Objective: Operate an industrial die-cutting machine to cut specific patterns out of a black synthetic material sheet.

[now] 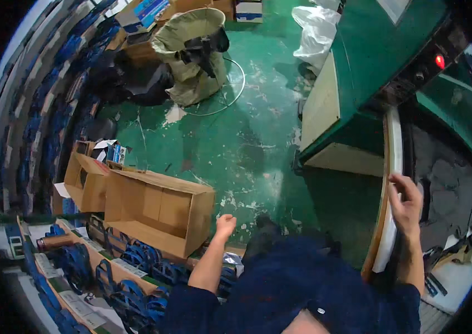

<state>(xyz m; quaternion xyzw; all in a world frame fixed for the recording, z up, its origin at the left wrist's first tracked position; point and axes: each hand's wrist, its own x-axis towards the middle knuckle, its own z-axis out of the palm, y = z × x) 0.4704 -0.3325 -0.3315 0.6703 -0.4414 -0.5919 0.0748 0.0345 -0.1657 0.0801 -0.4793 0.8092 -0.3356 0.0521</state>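
Note:
My left hand (226, 226) is in the air just right of an open cardboard box (201, 214), its fingers curled in and nothing showing in them. The box lies with its open side turned towards me. My right hand (406, 201) is by the white edge strip (394, 161) of a green machine with a dark conveyor belt (447, 167). Its fingers are bent, with a gap between thumb and fingers and nothing held there. Whether the fingertips touch the strip, I cannot tell.
Blue strap-like coils (136, 253) fill cardboard trays at lower left. A smaller open carton (87, 181) stands beside the box. Farther off are a beige sack (191, 67), a black bag (141, 83) and a white plastic bag (315, 33). A red lamp (440, 61) glows on the machine.

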